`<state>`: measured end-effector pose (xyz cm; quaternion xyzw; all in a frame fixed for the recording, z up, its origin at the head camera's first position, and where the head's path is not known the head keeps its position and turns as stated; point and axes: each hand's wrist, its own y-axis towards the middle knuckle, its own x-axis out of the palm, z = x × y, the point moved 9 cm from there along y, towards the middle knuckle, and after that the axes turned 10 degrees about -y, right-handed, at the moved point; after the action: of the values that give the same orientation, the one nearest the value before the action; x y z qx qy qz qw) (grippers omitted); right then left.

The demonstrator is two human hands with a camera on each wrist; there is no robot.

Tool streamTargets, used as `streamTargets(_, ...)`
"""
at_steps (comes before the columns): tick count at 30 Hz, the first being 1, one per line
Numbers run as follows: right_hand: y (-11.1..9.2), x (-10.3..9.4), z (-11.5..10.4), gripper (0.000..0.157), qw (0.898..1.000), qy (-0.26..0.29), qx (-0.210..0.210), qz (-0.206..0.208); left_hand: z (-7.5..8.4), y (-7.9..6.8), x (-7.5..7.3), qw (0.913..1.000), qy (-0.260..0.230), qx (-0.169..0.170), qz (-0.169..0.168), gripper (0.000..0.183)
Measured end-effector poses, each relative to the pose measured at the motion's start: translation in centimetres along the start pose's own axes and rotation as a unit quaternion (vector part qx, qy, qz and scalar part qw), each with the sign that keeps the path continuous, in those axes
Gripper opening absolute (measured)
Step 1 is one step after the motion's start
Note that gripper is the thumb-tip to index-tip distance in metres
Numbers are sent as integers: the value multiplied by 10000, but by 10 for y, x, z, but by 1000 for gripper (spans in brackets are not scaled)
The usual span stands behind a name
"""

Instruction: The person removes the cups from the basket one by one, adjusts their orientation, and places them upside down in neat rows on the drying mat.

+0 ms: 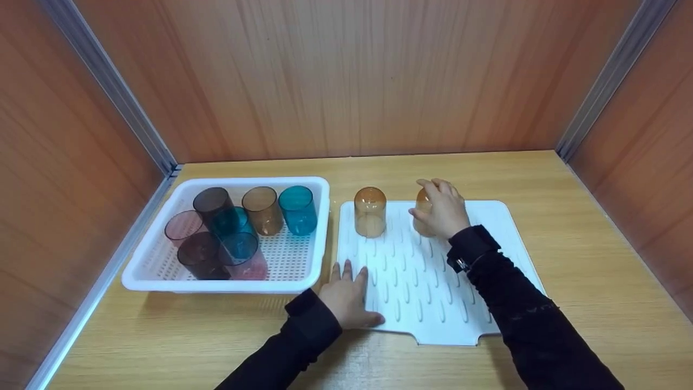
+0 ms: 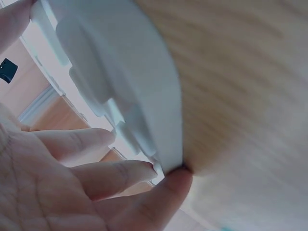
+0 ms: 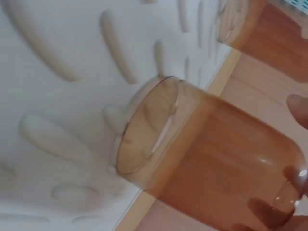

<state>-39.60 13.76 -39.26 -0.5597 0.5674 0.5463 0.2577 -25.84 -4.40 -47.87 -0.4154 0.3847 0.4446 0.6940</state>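
Observation:
My right hand point(image 1: 445, 211) is around the upper part of an upside-down amber tumbler point(image 3: 231, 159), whose rim is down at the ribbed white drying mat point(image 1: 433, 292). In the right wrist view, fingertips show at the tumbler's base, and one finger point(image 3: 298, 109) stands a little off its side. A second upside-down amber tumbler point(image 1: 370, 214) stands on the mat to the left. My left hand point(image 1: 349, 298) rests with spread fingers along the mat's left edge; in the left wrist view a fingertip point(image 2: 178, 180) touches the mat's edge point(image 2: 144, 77).
Left of the mat is a white perforated basket point(image 1: 319, 260) of upright and leaning tumblers, among them a teal tumbler point(image 1: 298, 211), an amber tumbler point(image 1: 263, 211) and a pink tumbler point(image 1: 183, 226). Wood-grain panels point(image 1: 357, 76) enclose the table point(image 1: 590, 271) at the back and sides.

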Motion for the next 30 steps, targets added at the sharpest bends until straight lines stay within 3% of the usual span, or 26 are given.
streamTargets(8,-3,-19,-17,68,9988,164,-231,393,0,2,-1,9997,-197,-15,-108,105)
streamTargets(13,-7,-22,-34,68,9979,300,-404,408,0,3,-4,9991,-399,-71,-86,103)
streamTargets(16,-11,-19,-43,68,9978,389,-465,286,4,1,-11,9990,-425,45,156,101)
streamTargets(19,-15,-16,-53,65,9969,592,-506,124,16,-4,-25,9947,-542,452,745,89)
streamTargets(21,-18,-15,-58,62,9958,744,-530,72,27,-12,-38,9858,-731,824,1268,77)
streamTargets(25,-21,-18,-67,54,9939,925,-575,149,45,-30,-71,9560,-1084,1540,2251,53)
streamTargets(30,-24,-13,-77,34,9940,952,-531,59,52,-47,-109,9272,-1301,1951,2921,41)
